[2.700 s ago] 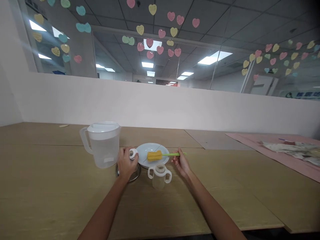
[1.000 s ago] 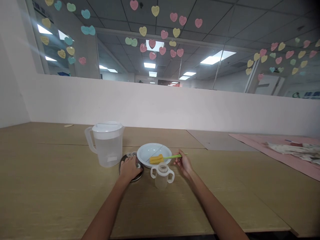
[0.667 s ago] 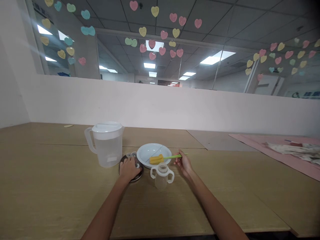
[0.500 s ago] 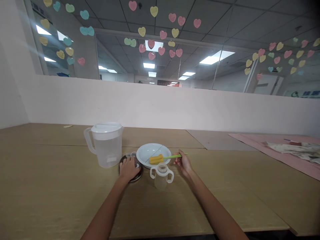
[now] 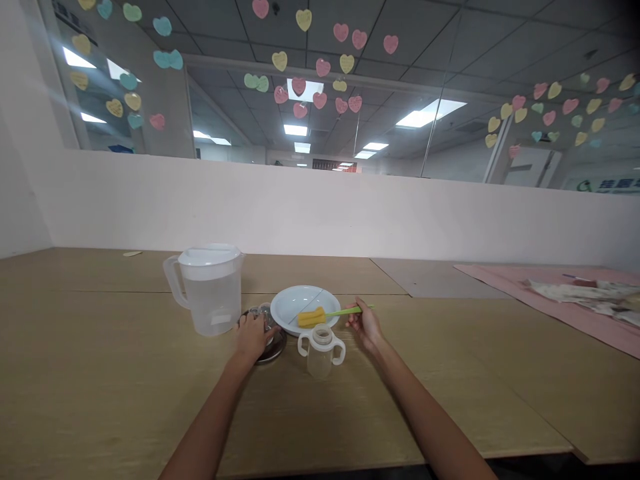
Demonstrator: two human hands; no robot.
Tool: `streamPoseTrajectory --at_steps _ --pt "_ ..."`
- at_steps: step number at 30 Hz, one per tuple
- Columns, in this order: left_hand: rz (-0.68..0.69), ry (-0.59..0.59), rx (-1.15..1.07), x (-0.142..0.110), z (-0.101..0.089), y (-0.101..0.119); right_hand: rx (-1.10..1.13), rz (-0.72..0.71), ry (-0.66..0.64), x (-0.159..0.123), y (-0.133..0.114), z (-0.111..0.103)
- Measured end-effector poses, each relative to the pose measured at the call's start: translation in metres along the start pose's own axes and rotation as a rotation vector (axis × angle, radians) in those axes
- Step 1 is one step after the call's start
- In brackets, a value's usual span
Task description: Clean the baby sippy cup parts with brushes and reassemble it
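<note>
Head view: brush handle (image 5: 345,311) inside right grip (image 5: 364,325).

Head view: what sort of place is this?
Probably an office. A wooden desk stands against a low white partition, with glass walls carrying paper hearts and a panel ceiling with recessed lights behind.

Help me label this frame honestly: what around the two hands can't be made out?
Head view only:
- Dark round dish: mostly covered by the left hand.
- Small clear piece by its fingers: too small and blurred to name.
- Green handle: right hand hides the grip.
</note>
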State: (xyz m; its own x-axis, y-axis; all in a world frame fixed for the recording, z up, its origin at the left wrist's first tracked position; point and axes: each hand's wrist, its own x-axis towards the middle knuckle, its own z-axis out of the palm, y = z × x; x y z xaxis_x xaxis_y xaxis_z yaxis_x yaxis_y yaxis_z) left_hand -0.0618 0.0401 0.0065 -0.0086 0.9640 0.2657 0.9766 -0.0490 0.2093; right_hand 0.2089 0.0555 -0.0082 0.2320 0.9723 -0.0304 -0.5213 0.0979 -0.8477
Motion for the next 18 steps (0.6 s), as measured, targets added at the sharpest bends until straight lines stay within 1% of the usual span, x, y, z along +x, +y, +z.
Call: streamPoseTrajectory --at_steps 3,9,18 --pt "-0.009 0.006 0.063 -0.0003 -0.005 0.0013 0.001 0.004 0.003 0.0002 -0.0002 -0.0001" --pt "0.002 -0.054 -0.028 0.0028 -0.0099 0.0001 -0.007 0.015 0.009 -0.0017 -0.0028 0.0012" --pt "0.027 0.006 -0.076 0.0015 -0.0079 -0.0007 -0.021 0.015 0.014 -0.0028 -0.0031 0.0016"
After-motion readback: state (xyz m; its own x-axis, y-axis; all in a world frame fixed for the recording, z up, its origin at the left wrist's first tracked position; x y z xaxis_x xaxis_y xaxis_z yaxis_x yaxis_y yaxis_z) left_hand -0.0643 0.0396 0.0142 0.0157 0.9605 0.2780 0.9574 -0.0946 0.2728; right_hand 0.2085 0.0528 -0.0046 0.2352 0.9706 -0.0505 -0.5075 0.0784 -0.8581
